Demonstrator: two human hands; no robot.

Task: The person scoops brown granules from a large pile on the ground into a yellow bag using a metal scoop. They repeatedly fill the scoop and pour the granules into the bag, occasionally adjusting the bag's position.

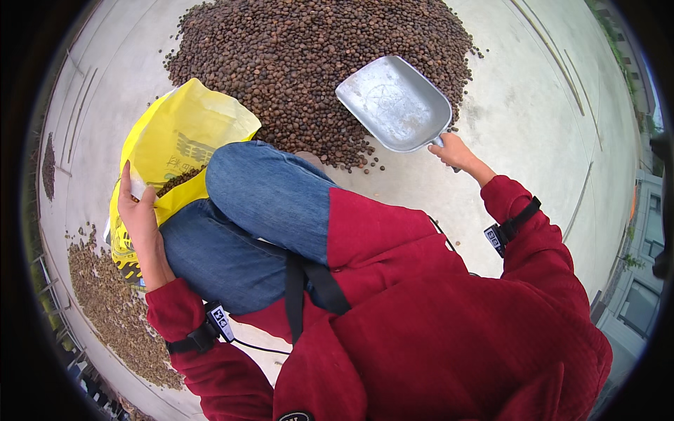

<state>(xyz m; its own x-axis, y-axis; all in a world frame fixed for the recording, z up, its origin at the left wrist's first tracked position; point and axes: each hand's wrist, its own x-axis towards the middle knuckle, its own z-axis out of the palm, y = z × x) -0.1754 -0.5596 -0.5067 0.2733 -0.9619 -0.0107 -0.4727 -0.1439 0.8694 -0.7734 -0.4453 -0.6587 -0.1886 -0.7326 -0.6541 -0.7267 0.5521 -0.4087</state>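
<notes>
My right hand (457,152) grips the short handle of a metal scoop (392,102). The scoop's pan is empty and lies over the right edge of a large heap of round brown nuts or seeds (305,63). At the left, my left hand (138,210) holds the rim of a yellow printed bag (195,116), with the index finger stretched up along its side. The bag's mouth gapes, and some of the same brown nuts or seeds (181,180) show inside, beside my bent knee. Part of the bag is hidden behind my leg and hand.
A spread of lighter brown pieces (116,316) lies on the pale concrete floor (521,105) at the lower left. A small dark pile (48,166) is at the far left. Stray nuts or seeds surround the large heap. A building (640,300) stands at the right rim.
</notes>
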